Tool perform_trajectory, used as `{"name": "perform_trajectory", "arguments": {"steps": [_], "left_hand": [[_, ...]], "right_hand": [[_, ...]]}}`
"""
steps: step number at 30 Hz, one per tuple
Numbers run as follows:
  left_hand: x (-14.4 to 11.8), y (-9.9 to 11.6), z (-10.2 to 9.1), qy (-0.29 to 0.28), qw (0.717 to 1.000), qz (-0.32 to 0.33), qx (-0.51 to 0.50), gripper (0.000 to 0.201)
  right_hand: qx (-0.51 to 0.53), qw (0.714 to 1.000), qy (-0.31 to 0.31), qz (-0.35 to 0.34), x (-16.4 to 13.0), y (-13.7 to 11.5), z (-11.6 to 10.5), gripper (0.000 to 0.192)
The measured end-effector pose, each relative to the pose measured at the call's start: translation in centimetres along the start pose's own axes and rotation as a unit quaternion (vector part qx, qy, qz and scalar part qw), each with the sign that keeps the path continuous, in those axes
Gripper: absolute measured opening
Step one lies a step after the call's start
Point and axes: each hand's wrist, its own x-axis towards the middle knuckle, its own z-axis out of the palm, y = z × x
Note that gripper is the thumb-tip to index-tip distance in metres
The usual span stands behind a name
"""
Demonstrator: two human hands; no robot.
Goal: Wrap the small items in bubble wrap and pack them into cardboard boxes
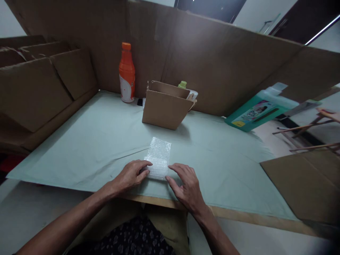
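Two hands rest on a bubble wrap sheet [158,158] lying flat on the worktop [87,148]: left hand [132,174] at 8 o'clock, fingers curled over its near corner; right hand [186,186] at 4 o'clock, fingers spread, pressing the edge. Cardboard box [164,109] stands at 12 o'clock.

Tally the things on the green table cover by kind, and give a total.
Bubble wrap sheet, under both hands: 1
Open cardboard box: 1
Orange bottle: 1
Green-capped bottle behind the box: 1
Teal jug, tilted at the far right edge: 1
Total: 5
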Motion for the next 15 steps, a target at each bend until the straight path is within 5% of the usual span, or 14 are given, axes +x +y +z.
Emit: {"name": "perform_trajectory", "arguments": {"steps": [2,7,15], "left_hand": [[0.7,-0.1,0.2,-0.003,1.000,-0.006,0.000,0.031],[1.6,-0.4,0.6,-0.015,1.000,0.023,0.004,0.032],[1.5,-0.2,0.3,-0.030,0.999,0.014,-0.002,0.032]], "right_hand": [[-0.037,0.998,0.037,-0.037,-0.8,-0.6,0.3,0.015],[-0.082,0.994,-0.028,-0.071,-1.1,-1.9,0.8,0.022],[-0.057,0.994,-0.084,-0.038,-0.4,0.7,2.6,0.029]]}}
